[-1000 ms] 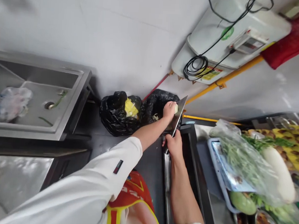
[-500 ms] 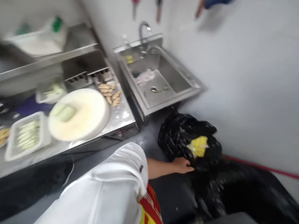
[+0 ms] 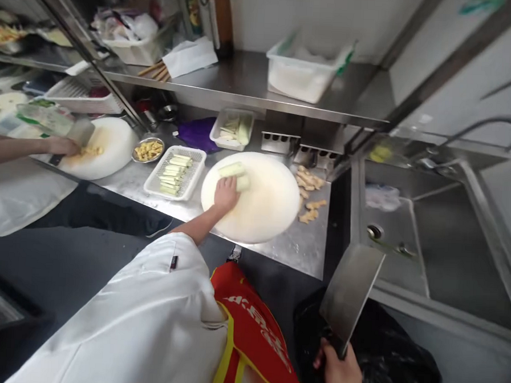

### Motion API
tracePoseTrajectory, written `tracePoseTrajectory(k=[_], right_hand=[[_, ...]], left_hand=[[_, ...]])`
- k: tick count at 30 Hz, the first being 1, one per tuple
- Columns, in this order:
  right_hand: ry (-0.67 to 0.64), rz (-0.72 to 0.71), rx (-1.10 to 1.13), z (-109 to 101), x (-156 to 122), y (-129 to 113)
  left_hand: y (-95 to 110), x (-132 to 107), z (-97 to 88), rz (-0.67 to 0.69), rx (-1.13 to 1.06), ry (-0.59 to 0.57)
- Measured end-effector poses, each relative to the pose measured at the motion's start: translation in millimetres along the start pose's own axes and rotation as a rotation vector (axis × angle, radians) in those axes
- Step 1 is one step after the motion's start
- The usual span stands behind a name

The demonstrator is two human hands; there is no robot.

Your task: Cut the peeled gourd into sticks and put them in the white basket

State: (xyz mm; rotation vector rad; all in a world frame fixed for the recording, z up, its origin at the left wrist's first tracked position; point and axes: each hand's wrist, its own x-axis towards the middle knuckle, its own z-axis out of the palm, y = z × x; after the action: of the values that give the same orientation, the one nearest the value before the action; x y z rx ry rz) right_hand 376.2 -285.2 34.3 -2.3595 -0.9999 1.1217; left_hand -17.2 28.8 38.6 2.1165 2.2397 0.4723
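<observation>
On the round white cutting board (image 3: 267, 209), my left hand (image 3: 227, 194) closes over pale green peeled vegetable pieces (image 3: 242, 183), its fingers curled on their near side. A cleaver (image 3: 351, 285) is gripped by its dark handle in my right hand (image 3: 341, 373), low at the right, its broad blade pointing up. The blade is apart from the board. Left of the board, a white perforated basket (image 3: 200, 174) holds several pale green strips. Ginger pieces (image 3: 310, 180) lie at the board's right edge.
A metal sink (image 3: 480, 237) stands at the right, with a black bag (image 3: 397, 347) below it. Behind the board are a clear container (image 3: 215, 133) and knife racks (image 3: 279, 142). At the left, a co-worker's hand (image 3: 63, 146) holds a cleaver beside a bowl (image 3: 148, 159) of yellow pieces.
The view has swung left toward the counter. My left hand has moved from beside the black bag onto the vegetable pieces. My right hand and the cleaver have come into view.
</observation>
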Motion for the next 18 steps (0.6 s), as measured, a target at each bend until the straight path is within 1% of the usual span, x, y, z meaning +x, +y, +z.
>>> tracePoseTrajectory(k=[2,3,4,5,6,7,9,10,11,12,13,14,15,16,17,18], right_hand=[[0.006,-0.072,0.098,22.1,26.1,-48.4],[0.004,-0.106,0.144,33.0,36.1,-71.2],[-0.008,-0.139,0.172,43.1,44.4,-92.8],[-0.026,-0.171,0.174,52.0,51.3,-113.2],[-0.052,-0.202,0.158,59.6,57.1,-132.4],[-0.086,-0.229,0.131,65.9,61.9,-150.1],[-0.153,-0.259,0.096,74.9,69.4,-181.0],[-0.185,-0.264,0.088,78.3,72.4,-193.7],[-0.207,-0.265,0.08,81.1,74.9,-204.5],[-0.222,-0.266,0.069,83.6,77.0,-213.2],[-0.228,-0.268,0.054,85.8,78.7,-220.0],[-0.226,-0.272,0.04,87.8,79.8,-225.0],[-0.216,-0.274,0.026,89.5,80.4,-228.4],[-0.204,-0.27,0.013,91.1,80.5,-230.4],[-0.195,-0.258,0.0,92.5,80.2,-231.4],[-0.186,-0.24,-0.012,93.8,79.6,-231.5]], left_hand=[[-6.6,1.5,5.0,0.032,0.015,-0.046],[-12.2,2.8,3.2,0.054,-0.012,-0.079],[-21.2,5.0,-1.8,0.062,-0.068,-0.104],[-34.5,8.6,-9.5,0.037,-0.15,-0.104],[-52.4,14.0,-19.3,-0.043,-0.253,-0.07],[-74.4,21.4,-30.2,-0.174,-0.374,-0.003],[-127.3,42.9,-50.8,-0.571,-0.65,0.199],[-155.7,56.4,-58.7,-0.736,-0.818,0.283],[-183.5,71.1,-63.8,-0.881,-1.002,0.335],[-209.8,86.0,-65.8,-1.011,-1.16,0.301],[-233.5,100.3,-64.7,-1.131,-1.255,0.223],[-254.1,113.1,-60.6,-1.213,-1.29,0.164],[-271.4,123.8,-54.2,-1.24,-1.287,0.125],[-285.3,132.1,-46.1,-1.227,-1.261,0.107],[-296.2,138.1,-37.4,-1.179,-1.23,0.112],[-304.2,142.0,-28.9,-1.089,-1.21,0.134]])
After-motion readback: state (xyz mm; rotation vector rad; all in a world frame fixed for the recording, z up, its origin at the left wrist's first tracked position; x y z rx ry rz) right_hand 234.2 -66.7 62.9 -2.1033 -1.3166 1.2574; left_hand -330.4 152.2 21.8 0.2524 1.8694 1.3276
